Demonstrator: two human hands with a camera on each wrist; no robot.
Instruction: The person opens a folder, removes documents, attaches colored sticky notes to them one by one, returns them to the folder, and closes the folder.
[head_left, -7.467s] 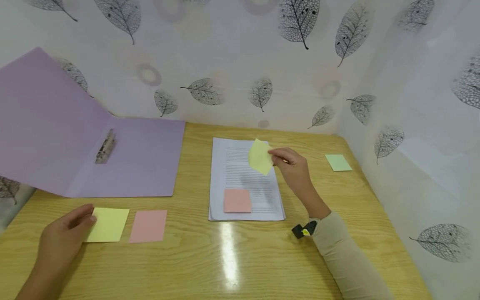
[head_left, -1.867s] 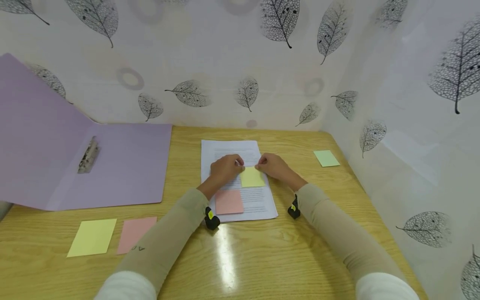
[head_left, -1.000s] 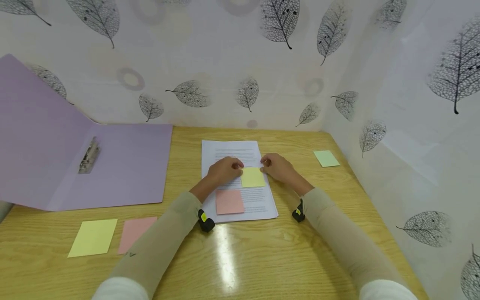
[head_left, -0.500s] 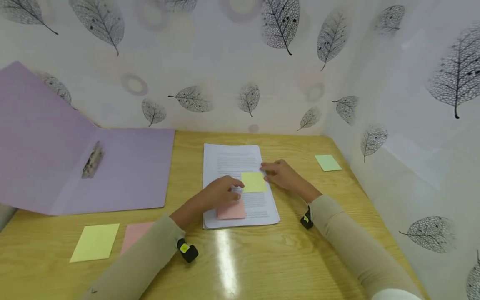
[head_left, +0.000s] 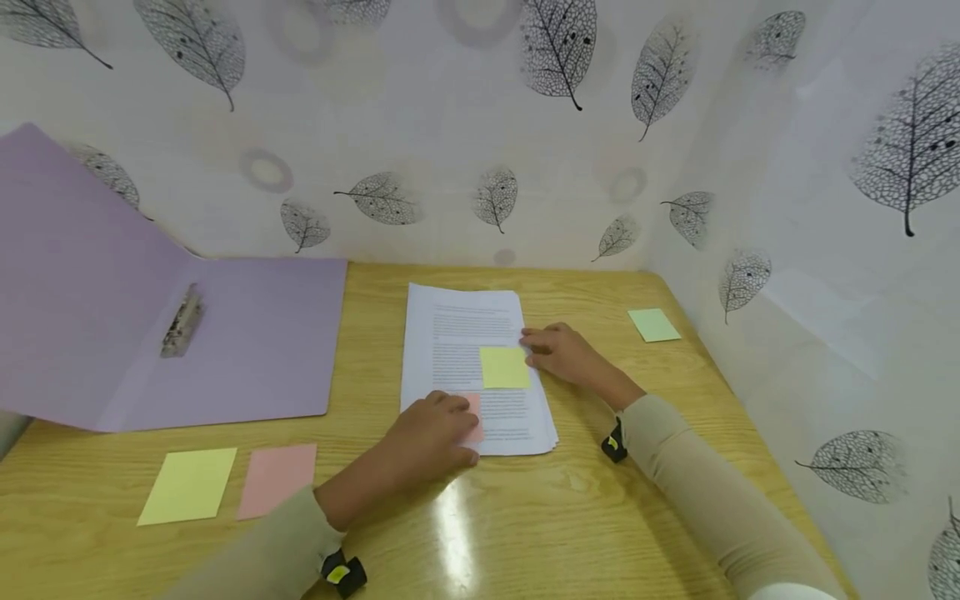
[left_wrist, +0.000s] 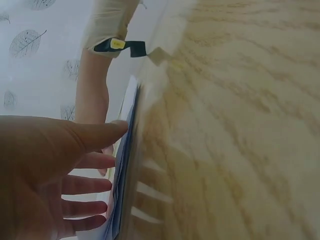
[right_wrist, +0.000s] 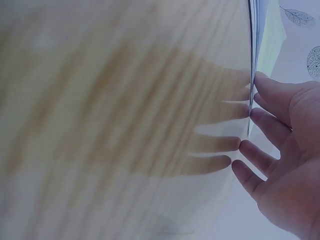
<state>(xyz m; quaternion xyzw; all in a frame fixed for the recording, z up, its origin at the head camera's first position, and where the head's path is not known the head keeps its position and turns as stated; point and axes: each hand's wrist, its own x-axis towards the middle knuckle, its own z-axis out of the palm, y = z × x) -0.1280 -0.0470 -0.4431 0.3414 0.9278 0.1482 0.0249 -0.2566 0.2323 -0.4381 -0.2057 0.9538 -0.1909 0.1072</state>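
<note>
A stack of printed paper (head_left: 457, 325) lies on the table, its lower right corner slightly uneven. A yellow sticky note (head_left: 505, 367) sits on its right half. My left hand (head_left: 427, 437) rests over the stack's lower left, partly covering a pink sticky note (head_left: 474, 417). In the left wrist view, the fingers of that hand (left_wrist: 45, 170) spread over the paper and the thumb reaches the stack's edge. My right hand (head_left: 566, 354) touches the stack's right edge with its fingers extended. In the right wrist view, the fingertips of the right hand (right_wrist: 280, 130) meet the tabletop beside the sheets.
An open purple folder (head_left: 277, 333) with a metal clip (head_left: 182, 323) stands at the left. Nearer on the table (head_left: 570, 533) lie another yellow sticky note (head_left: 187, 486) and another pink sticky note (head_left: 279, 479). Far right is a green sticky note (head_left: 654, 325). Leaf-patterned walls border the table.
The yellow sticky note went from my right hand onto the paper. My left hand then moved down from it to the lower pink sticky note; my right hand shifted to the stack's right edge.
</note>
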